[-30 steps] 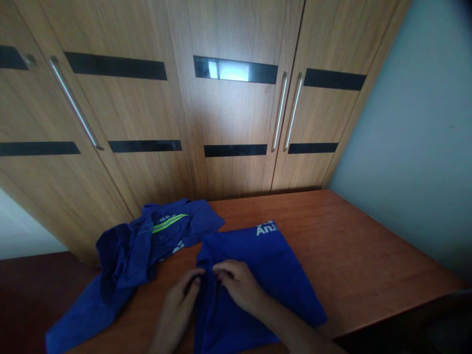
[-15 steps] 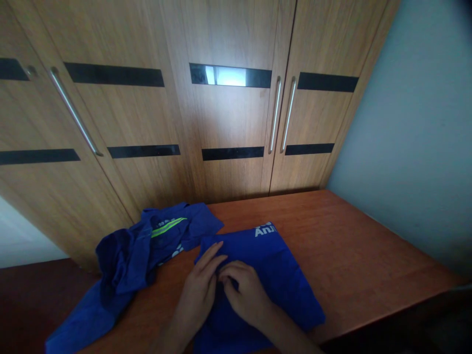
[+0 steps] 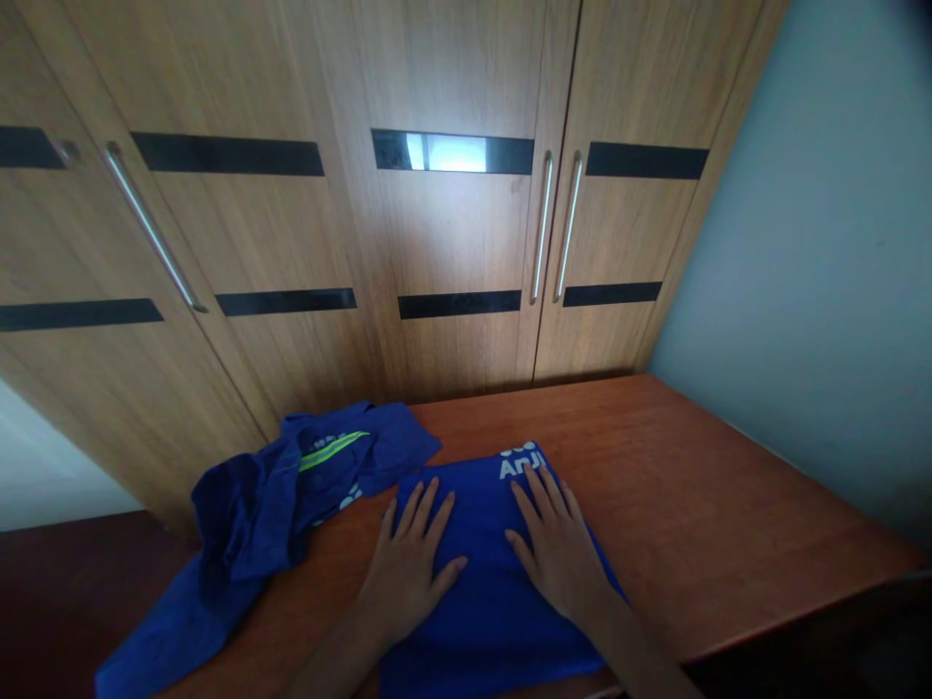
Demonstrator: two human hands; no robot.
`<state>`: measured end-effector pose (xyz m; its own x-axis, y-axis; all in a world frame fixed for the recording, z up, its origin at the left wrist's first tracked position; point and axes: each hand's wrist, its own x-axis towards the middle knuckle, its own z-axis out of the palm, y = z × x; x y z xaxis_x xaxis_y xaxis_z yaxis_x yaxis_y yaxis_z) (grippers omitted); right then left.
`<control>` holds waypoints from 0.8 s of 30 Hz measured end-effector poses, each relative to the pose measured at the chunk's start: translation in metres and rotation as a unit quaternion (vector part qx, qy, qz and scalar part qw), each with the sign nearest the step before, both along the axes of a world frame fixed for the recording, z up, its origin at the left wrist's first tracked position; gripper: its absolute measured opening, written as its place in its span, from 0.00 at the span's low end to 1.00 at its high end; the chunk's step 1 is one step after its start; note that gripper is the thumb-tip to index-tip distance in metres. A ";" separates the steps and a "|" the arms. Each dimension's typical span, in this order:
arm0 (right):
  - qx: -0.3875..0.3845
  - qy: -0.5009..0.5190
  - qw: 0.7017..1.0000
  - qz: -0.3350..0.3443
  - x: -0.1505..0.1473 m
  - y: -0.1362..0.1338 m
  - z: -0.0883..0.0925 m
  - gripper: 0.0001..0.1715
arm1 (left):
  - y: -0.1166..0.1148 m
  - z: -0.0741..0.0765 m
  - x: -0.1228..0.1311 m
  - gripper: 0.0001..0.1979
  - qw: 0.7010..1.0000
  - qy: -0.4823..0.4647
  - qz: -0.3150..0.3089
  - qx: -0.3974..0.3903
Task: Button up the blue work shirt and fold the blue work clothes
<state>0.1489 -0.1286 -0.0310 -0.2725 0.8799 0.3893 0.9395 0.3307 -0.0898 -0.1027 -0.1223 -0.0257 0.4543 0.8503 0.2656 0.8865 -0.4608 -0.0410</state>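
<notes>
Widely spread, the fingers [image 3: 441,519] of the left hand [image 3: 404,575] and the right hand [image 3: 564,558] lie on the cloth [image 3: 486,616], near its left and right edges. It rests on the table [image 3: 699,495], with a crumpled garment [image 3: 258,515] just to its left and the cabinet [image 3: 458,354] behind.

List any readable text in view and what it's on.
"AnJ": white letters on the folded blue cloth, near the right hand; any further letters are unclear.
Too blurred to read: pale lettering by the green stripe on the crumpled blue garment.
</notes>
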 end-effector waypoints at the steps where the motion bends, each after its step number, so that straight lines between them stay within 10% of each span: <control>1: -0.014 -0.005 1.000 -0.002 0.000 0.000 -0.002 0.33 | 0.000 0.000 0.000 0.35 1.000 0.003 0.001 0.001; 13: -0.049 0.014 0.998 0.037 0.019 0.012 -0.003 0.34 | -0.008 0.003 0.010 0.33 0.999 -0.033 -0.013 -0.015; 24: -0.090 -0.113 0.989 0.024 0.157 0.083 -0.004 0.35 | -0.019 0.002 0.020 0.32 0.993 -0.033 -0.072 -0.083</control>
<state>0.3060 -0.0459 -0.0350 -0.3772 0.9135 0.1522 0.9261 0.3724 0.0597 -0.0824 -0.1416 -0.0236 0.5604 0.8126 0.1602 0.8093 -0.5784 0.1023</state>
